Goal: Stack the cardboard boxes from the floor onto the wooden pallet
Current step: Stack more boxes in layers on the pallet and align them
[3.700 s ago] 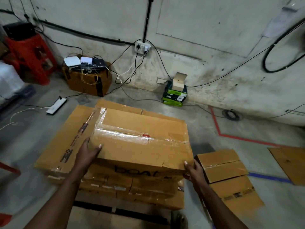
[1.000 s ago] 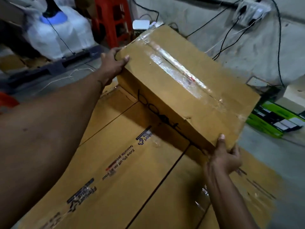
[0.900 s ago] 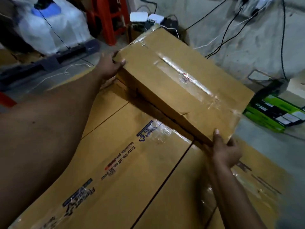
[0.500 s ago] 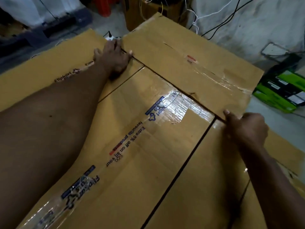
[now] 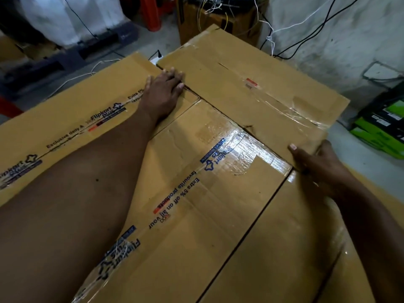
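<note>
A taped cardboard box (image 5: 251, 84) lies at the far end of the stack, level with the neighbouring boxes. My left hand (image 5: 164, 88) lies at its near left corner, fingers curled into the seam against its edge. My right hand (image 5: 317, 162) grips its near right corner, thumb on top. Below my arms are a box with printed blue tape (image 5: 196, 193), a long box on the left (image 5: 65, 127) and another on the right (image 5: 284, 237). The boxes hide the wooden pallet.
Green and black packages (image 5: 380, 132) are stacked on the floor at the right by the wall (image 5: 349, 40). A brown box with wires on it (image 5: 218, 20) stands behind the stack. A white sack (image 5: 72, 16) and a red stool (image 5: 150, 12) stand at the back left.
The taped box was carried over and lowered onto the far end of the stack. It has gone from tilted in the air to lying flat, with both hands still at its near corners.
</note>
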Available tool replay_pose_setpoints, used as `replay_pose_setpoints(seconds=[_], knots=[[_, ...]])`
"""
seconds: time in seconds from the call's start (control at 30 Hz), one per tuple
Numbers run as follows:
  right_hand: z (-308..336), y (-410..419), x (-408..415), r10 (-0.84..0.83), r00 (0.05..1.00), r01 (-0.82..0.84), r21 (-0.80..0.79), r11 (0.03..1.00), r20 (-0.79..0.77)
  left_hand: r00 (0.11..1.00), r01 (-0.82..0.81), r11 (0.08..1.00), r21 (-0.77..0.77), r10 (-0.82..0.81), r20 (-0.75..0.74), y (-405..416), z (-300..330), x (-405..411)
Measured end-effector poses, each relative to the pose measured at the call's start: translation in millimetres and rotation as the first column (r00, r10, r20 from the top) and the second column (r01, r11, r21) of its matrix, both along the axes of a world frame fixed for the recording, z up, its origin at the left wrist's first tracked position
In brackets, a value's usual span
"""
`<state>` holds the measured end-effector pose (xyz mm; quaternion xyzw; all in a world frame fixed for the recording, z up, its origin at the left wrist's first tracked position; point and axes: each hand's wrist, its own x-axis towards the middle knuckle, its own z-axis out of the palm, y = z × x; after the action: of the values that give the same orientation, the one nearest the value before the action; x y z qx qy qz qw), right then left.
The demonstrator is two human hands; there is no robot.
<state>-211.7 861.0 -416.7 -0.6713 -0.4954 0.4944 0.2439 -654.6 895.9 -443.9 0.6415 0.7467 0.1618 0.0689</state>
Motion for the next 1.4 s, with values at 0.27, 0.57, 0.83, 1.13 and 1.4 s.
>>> replay_pose_setpoints(seconds=[0.27, 0.57, 0.83, 1.13, 1.4], knots=[[-8, 23, -18, 0.007, 0.999, -0.009, -0.047, 0.999, -0.044, 1.000, -0.025, 1.000, 0.003, 0.025, 0.002, 0, 1, 3], [-10, 43, -46, 0.109, 0.993, -0.111, -0.055, 0.992, -0.043, 1.000, 0.028, 0.999, -0.028, -0.028, -0.006, -2, 4, 6], [-6, 55, -56, 0.076, 0.996, -0.083, -0.148, 0.985, -0.053, 0.998, 0.064, 0.998, -0.004, -0.064, 0.025, -9, 12, 13], [8, 29, -79, 0.075, 0.979, -0.066, -0.050, 0.997, 0.190, 0.997, -0.023, 0.983, -0.185, 0.036, 0.067, -11, 34, 47], [-15, -27, -117, 0.141, 0.661, -0.426, 0.214, 0.879, 0.737, 0.996, 0.082, 0.996, -0.024, -0.083, -0.029, -27, 13, 124]])
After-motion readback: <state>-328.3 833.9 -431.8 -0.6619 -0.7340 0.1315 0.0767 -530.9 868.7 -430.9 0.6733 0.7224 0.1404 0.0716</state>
